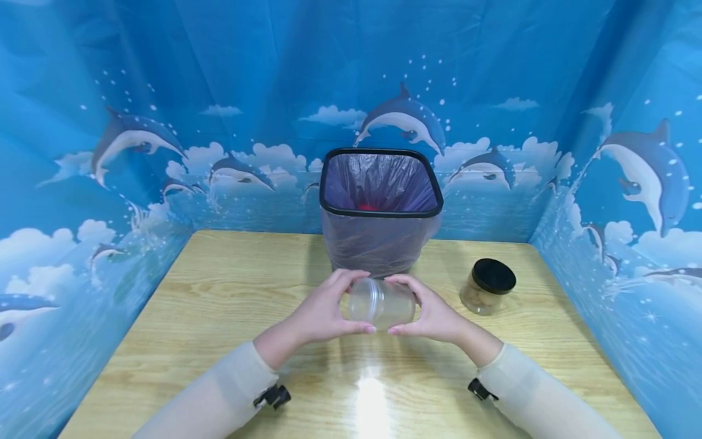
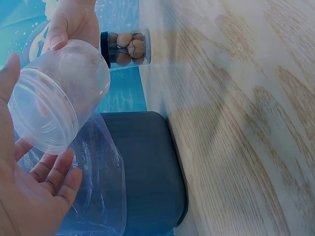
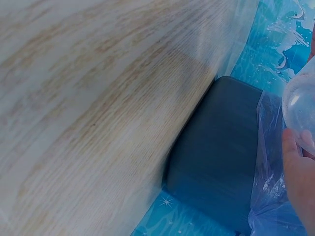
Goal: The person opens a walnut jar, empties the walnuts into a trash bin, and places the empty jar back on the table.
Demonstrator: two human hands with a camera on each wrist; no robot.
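Observation:
A clear plastic jar (image 1: 392, 303) lies on its side in the air above the table, held between both hands in front of the bin. My left hand (image 1: 325, 310) grips its ringed end with thumb and fingers curled around it. The right hand (image 1: 433, 310) holds the opposite, rounded end. In the left wrist view the jar (image 2: 81, 81) is see-through, with nothing visible inside. Whether its ringed end is capped cannot be told. At the edge of the right wrist view, only part of the jar (image 3: 300, 108) and the fingers of the right hand (image 3: 299, 182) show.
Behind the hands stands a dark bin (image 1: 381, 214) lined with a purple bag, something red inside. To the right, a jar with a black lid (image 1: 493, 276) holds round, brown, walnut-like things. Dolphin-print curtains (image 1: 263, 73) enclose the wooden table (image 1: 219, 292).

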